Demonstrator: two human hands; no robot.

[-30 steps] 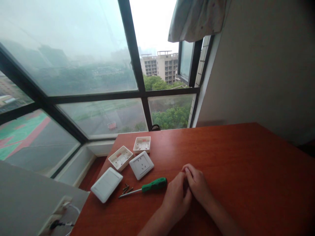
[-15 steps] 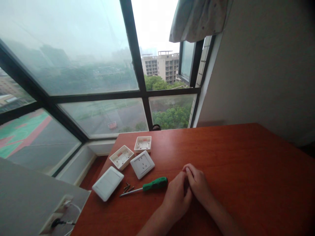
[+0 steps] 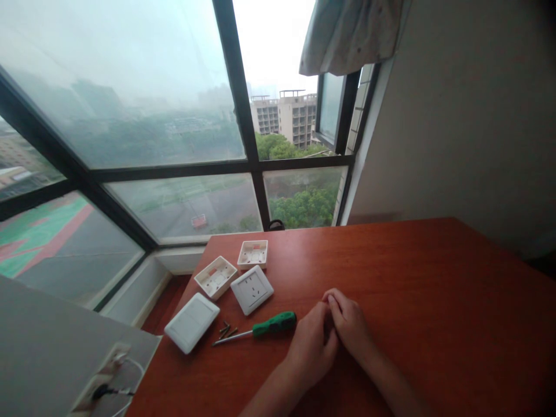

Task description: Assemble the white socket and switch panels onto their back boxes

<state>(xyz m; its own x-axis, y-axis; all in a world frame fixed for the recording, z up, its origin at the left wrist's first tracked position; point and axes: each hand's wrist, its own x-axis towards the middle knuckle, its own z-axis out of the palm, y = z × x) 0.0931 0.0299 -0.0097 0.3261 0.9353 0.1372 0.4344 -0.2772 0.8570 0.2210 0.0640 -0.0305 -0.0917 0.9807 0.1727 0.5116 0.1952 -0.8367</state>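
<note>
My left hand (image 3: pixel 310 344) rests on the table with its fingers curled in, its fingertips meeting those of my right hand (image 3: pixel 350 321). That right hand is closed too, and no object shows in either one. Just left of my left hand lies a screwdriver (image 3: pixel 273 324) with a green handle, its tip pointing left. Several small screws (image 3: pixel 226 331) sit by its shaft. Beyond them are a white socket panel (image 3: pixel 252 291) and a white switch-like plate (image 3: pixel 192 323). Two open white mounting boxes (image 3: pixel 216 278) lie behind these, towards the table's far left corner.
The reddish-brown wooden table (image 3: pixel 412 278) reaches far to the right. Dark-framed windows (image 3: pixel 174 171) stand behind it, with a curtain (image 3: pixel 351 37) hanging at the upper right. Plugs and cables (image 3: pixel 108 391) are at a wall outlet on the lower left, beside the table's edge.
</note>
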